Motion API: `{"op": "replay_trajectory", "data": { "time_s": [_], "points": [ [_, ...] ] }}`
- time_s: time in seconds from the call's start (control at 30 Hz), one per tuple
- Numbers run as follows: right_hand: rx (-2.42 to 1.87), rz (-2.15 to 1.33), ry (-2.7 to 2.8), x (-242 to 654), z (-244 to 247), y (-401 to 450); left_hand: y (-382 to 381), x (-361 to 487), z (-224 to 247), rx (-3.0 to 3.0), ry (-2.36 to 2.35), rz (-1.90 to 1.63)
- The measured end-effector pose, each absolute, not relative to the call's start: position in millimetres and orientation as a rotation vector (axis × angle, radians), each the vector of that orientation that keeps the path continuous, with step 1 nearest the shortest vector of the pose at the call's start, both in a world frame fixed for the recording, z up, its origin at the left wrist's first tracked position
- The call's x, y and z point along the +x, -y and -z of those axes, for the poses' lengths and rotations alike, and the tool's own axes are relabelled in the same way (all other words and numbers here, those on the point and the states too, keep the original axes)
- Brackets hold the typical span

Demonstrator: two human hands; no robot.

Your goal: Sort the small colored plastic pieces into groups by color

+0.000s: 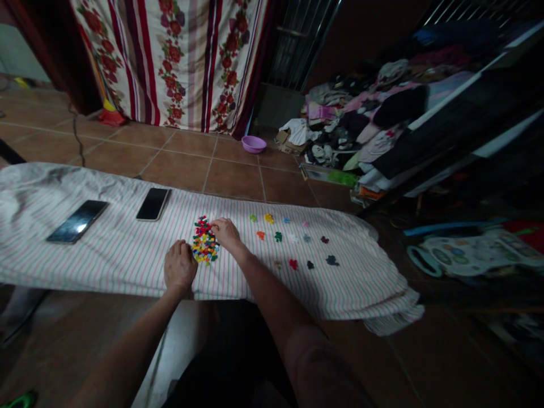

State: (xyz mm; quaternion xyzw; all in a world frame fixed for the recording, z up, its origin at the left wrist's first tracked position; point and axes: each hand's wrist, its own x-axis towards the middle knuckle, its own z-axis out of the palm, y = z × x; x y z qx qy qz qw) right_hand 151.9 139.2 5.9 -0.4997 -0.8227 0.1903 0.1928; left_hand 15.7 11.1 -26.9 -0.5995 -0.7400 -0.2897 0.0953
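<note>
A mixed pile of tiny coloured pieces (205, 245), too small to name exactly, lies on the striped cloth. At its left edge rests my left hand (181, 265), fingers curled in; whatever is inside is hidden. My right hand (226, 233) reaches over the pile's upper right side with its fingertips pinched together on the red pieces; I cannot make out what is between them. To the right, small groups sorted by colour lie in rows, among them a yellow group (269, 218), an orange group (260, 235), a green group (278, 237) and a red group (293, 264).
Two phones (153, 204) lie left of the pile on the cloth-covered table (119, 255). Beyond it, a purple basin (254, 144) stands on the tiled floor by a flowered curtain (187, 68). Heaped clothes (357, 113) fill the back right.
</note>
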Motion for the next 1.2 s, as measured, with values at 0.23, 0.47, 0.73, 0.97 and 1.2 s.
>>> {"op": "replay_trajectory", "data": {
  "time_s": [0.23,0.47,0.73,0.97,1.2],
  "points": [
    [-1.565,-0.508,2.370,135,-13,-133,-11,16,28,-1.771,2.156,0.813],
    [-1.583,-0.472,2.356,134,-14,-131,-10,16,28,-1.758,2.150,0.803],
    [-1.588,-0.511,2.259,133,-24,-121,-11,16,24,-1.777,2.132,0.802],
    [-1.574,-0.563,2.202,138,-26,-117,-11,15,26,-1.768,2.141,0.816],
    [-1.592,-0.569,2.156,158,-27,-107,-10,15,25,-1.798,2.188,0.854]
  ]
}}
